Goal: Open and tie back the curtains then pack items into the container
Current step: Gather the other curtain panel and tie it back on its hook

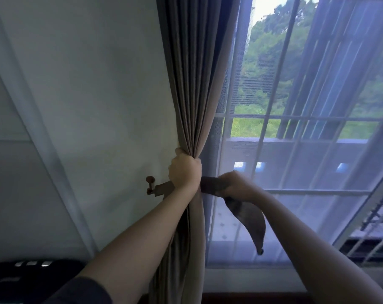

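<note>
A brown pleated curtain (pixel 192 88) hangs gathered at the window's left edge. My left hand (pixel 184 171) grips the bunched folds at waist height, squeezing them together. My right hand (pixel 236 185) holds a dark fabric tie-back band (pixel 210 185) that runs across the curtain just below my left hand. The band's loose tapered end (pixel 249 224) hangs down to the right. The band's other end reaches toward a brown wall hook (pixel 150 185) with a round knob, left of my left wrist. No container is in view.
A sheer white curtain (pixel 295 172) covers the window with its bars (pixel 273 117) and greenery outside. A pale wall (pixel 87 95) lies to the left. A dark object (pixel 28 279) sits at the bottom left corner.
</note>
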Motion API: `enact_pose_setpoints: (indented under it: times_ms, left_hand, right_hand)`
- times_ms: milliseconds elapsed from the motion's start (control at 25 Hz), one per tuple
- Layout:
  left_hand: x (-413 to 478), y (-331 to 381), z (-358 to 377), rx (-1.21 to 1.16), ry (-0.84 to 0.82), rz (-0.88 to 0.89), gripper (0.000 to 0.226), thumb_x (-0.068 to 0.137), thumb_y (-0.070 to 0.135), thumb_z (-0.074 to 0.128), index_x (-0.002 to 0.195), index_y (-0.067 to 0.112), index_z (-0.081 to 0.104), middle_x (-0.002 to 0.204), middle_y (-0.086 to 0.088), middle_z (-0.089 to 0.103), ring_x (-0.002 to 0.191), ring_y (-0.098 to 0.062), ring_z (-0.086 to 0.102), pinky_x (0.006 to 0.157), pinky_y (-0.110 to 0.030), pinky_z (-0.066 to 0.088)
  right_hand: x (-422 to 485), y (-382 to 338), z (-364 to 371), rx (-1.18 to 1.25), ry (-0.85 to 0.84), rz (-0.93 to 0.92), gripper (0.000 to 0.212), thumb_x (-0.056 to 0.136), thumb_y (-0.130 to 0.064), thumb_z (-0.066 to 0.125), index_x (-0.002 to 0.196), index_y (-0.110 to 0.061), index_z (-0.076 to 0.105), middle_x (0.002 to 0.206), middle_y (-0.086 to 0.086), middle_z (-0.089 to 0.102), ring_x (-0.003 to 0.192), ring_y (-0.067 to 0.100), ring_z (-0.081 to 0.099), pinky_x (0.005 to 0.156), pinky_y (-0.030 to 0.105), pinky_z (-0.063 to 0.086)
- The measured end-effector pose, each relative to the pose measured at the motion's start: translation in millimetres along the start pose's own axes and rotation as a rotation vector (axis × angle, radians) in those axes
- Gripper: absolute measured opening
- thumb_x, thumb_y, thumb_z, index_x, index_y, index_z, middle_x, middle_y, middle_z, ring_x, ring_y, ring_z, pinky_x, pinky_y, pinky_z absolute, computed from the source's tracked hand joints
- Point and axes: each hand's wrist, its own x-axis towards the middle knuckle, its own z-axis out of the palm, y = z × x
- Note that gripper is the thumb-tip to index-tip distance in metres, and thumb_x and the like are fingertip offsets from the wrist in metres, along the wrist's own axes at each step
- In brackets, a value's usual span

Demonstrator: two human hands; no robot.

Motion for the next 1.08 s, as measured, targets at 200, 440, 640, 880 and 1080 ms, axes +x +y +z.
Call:
enact_pose_setpoints:
  times_ms: [200, 440, 640, 880, 1080]
  left_hand:
    - [5.7, 20.7, 10.7, -0.160, -0.065, -0.154, 0.051, 0.083, 0.025, 0.067, 0.123, 0.003, 0.046, 0.120, -0.016, 0.060, 0.112, -0.038, 0.057, 0.088, -0.042, 0.048]
    - [17.1, 6.1, -6.9, -0.052, -0.153, -0.100, 0.039, 0.086, 0.029, 0.059, 0.120, 0.011, 0.053, 0.115, -0.012, 0.063, 0.103, -0.034, 0.062, 0.080, -0.034, 0.049]
    - [10.3, -1.9, -18.2, -0.114, -0.180, -0.107, 0.033, 0.087, 0.028, 0.057, 0.115, 0.011, 0.056, 0.112, -0.011, 0.064, 0.099, -0.032, 0.063, 0.081, -0.032, 0.051]
    - [10.8, -2.7, -16.9, -0.309, -0.202, -0.163, 0.035, 0.088, 0.027, 0.056, 0.120, 0.012, 0.054, 0.116, -0.013, 0.062, 0.104, -0.032, 0.060, 0.088, -0.033, 0.048]
    - [17.7, -5.0, -20.6, -0.298, -0.230, -0.157, 0.038, 0.088, 0.030, 0.056, 0.122, 0.014, 0.053, 0.117, -0.011, 0.062, 0.103, -0.030, 0.060, 0.082, -0.028, 0.046]
  right_hand:
    - [-25.6, -11.7, 22.6, -0.004, 0.027, -0.066, 0.052, 0.067, 0.012, 0.045, 0.115, -0.003, 0.059, 0.099, 0.021, 0.065, 0.088, 0.032, 0.060, 0.051, 0.019, 0.033]
    - [-70.4, -27.9, 102.8, 0.188, 0.206, -0.010, 0.071, 0.071, 0.000, 0.048, 0.135, -0.031, 0.045, 0.082, 0.002, 0.060, 0.075, 0.017, 0.055, 0.049, 0.014, 0.030]
    - [-83.0, -66.0, 152.9, 0.486, 0.279, -0.009, 0.090, 0.070, -0.005, 0.048, 0.141, -0.052, 0.017, 0.117, 0.000, 0.063, 0.098, 0.019, 0.064, 0.080, 0.023, 0.051]
    - [-67.2, -103.9, 173.0, 0.716, 0.309, 0.117, 0.088, 0.070, -0.011, 0.048, 0.148, -0.036, 0.017, 0.086, 0.011, 0.069, 0.077, 0.023, 0.063, 0.073, 0.036, 0.050]
    - [-52.9, -129.6, 175.3, 0.731, 0.289, 0.074, 0.084, 0.076, -0.008, 0.050, 0.150, -0.023, 0.015, 0.113, 0.011, 0.059, 0.101, 0.023, 0.057, 0.085, 0.034, 0.047]
